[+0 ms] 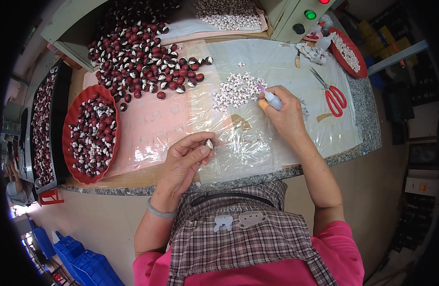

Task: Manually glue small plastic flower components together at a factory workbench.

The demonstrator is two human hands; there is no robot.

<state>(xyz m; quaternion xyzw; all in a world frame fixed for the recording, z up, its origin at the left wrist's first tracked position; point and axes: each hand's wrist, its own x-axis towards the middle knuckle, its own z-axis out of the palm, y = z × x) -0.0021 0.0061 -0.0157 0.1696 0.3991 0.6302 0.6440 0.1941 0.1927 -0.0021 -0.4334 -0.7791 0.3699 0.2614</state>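
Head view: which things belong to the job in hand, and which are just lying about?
Likely in use:
dark-and-white piece, in the left hand
squeeze bottle, in the right hand
small whitish pieces
red-and-black balls

Likely just lying about:
red-handled scissors, untouched
crumpled white wad
blue crates

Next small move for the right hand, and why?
Probably touch one of the small white pieces: the right hand holds a purple-tipped translucent plastic bottle near them, while the left hand pinches a small dark-and-white piece.
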